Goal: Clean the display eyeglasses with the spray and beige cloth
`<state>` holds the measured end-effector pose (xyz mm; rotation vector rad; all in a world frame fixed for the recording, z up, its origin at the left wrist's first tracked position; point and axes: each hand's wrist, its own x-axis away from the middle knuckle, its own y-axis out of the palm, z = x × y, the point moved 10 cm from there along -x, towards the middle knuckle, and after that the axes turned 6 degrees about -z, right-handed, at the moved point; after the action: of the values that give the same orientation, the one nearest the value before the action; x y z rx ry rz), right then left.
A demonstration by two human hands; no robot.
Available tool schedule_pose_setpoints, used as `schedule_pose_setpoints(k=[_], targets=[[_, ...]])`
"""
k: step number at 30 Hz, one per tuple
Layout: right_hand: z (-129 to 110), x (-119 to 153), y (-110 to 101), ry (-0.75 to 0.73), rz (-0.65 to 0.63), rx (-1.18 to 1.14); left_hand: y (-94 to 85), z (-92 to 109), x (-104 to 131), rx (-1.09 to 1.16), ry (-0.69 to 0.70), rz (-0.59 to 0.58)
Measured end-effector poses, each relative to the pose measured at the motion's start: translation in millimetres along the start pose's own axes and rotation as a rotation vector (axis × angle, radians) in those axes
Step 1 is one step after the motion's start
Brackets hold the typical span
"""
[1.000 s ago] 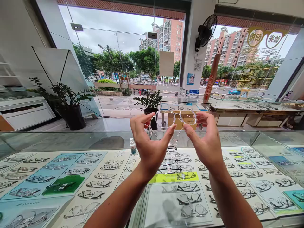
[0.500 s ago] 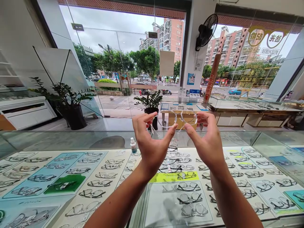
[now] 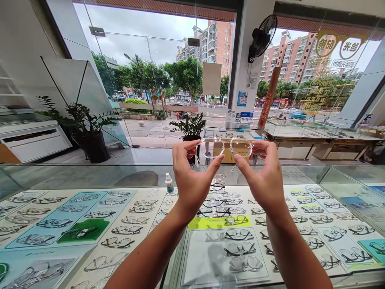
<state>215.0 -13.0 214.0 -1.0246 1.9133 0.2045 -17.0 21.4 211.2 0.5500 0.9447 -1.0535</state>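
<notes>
A pair of clear-framed eyeglasses (image 3: 224,147) is held up level above the glass display counter, its round rims side by side. My left hand (image 3: 195,170) pinches the left rim, thumb at its lower edge and fingers at its outer side. On the other side my right hand (image 3: 261,172) grips the right rim in the same way. Both hands are closed on the frame, and the fingertips behind it are partly hidden. Just left of my left wrist, a small white bottle (image 3: 169,183) stands on the counter.
Rows of eyeglasses (image 3: 239,249) lie in the glass counter (image 3: 147,160) below my arms. Beyond it are potted plants (image 3: 92,144), more display cases (image 3: 297,134) and large windows onto a street. A black fan (image 3: 261,38) hangs on the pillar.
The eyeglasses have turned slightly, so both rims now face me more squarely and the right one looks rounder. My hands have shifted a little to the right.
</notes>
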Motion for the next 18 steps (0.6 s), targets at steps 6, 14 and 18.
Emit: schedule_pose_setpoints(k=[6,14,18], targets=[[-10.8,3.6,-6.6,-0.07,0.107,0.092,14.0,-24.3,-9.7,0.075,-0.147,-0.168],[-12.0,3.2,-5.7,-0.084,0.109,0.126,17.2,-29.8,-11.0,0.088,-0.169,-0.197],[-11.5,3.3,-5.3,-0.079,0.11,0.145,14.7,-24.4,-10.9,0.069,-0.136,-0.167]])
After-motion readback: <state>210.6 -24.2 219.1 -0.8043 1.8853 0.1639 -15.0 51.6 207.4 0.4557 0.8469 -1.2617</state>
